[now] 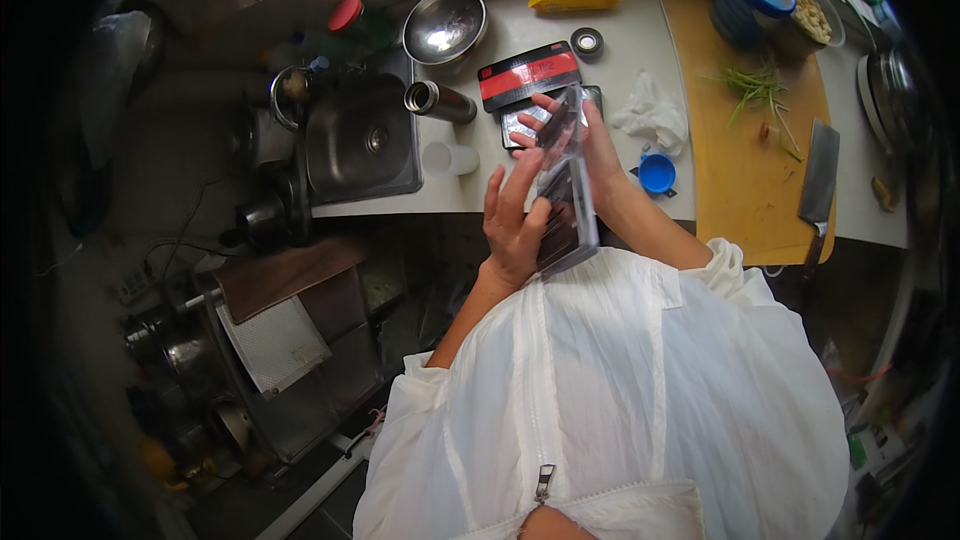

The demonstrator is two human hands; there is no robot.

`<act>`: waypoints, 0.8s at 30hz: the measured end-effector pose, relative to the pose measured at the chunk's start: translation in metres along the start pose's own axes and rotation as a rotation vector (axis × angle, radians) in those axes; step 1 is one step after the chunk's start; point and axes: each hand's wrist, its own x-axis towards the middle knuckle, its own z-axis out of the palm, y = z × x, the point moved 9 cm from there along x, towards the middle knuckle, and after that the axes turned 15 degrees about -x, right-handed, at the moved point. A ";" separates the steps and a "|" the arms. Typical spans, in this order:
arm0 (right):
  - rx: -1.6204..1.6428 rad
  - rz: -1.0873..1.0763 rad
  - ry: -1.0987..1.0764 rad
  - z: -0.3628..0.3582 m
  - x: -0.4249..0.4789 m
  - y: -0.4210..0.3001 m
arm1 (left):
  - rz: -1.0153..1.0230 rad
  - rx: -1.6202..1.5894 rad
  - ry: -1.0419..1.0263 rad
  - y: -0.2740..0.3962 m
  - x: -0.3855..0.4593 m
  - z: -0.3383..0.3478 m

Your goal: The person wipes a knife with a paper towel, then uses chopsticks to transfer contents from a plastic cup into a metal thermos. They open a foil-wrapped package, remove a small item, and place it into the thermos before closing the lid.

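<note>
A clear plastic case, dark inside and blurred, stands tilted on edge in front of my white jacket. My right hand supports it from the far side, with its fingertips showing past the upper left edge. My left hand is at the near face of the case, thumb and fingers spread against it. Just behind the hands lies a black box with a red band, which bears writing. Below that box a silver foil pack in a dark tray is partly covered by my fingers.
To the left are a metal sink, an open dark flask, a white cup and a steel bowl. On the right, a cutting board bears a cleaver and green stalks. Near it lie a blue funnel-like piece and crumpled tissue.
</note>
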 end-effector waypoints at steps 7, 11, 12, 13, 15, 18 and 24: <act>0.065 0.020 -0.035 0.008 -0.008 -0.019 | -0.390 -0.408 0.015 -0.044 0.000 0.017; -0.287 -0.111 0.023 -0.002 -0.020 -0.038 | -0.746 -0.497 0.442 -0.093 -0.045 -0.007; -0.217 -0.129 0.027 -0.005 -0.023 -0.045 | -0.865 -0.579 0.525 -0.106 -0.049 -0.013; -0.276 -0.143 0.046 -0.011 -0.025 -0.049 | -0.906 -0.688 0.563 -0.111 -0.047 -0.012; -0.393 -0.173 0.088 -0.023 -0.029 -0.058 | -0.985 -0.910 0.633 -0.112 -0.030 -0.009; -0.520 -0.136 0.138 -0.035 -0.035 -0.066 | -1.042 -1.086 0.653 -0.125 -0.032 -0.011; -0.731 -0.072 0.215 -0.052 -0.047 -0.065 | -1.202 -1.259 0.731 -0.139 -0.074 0.000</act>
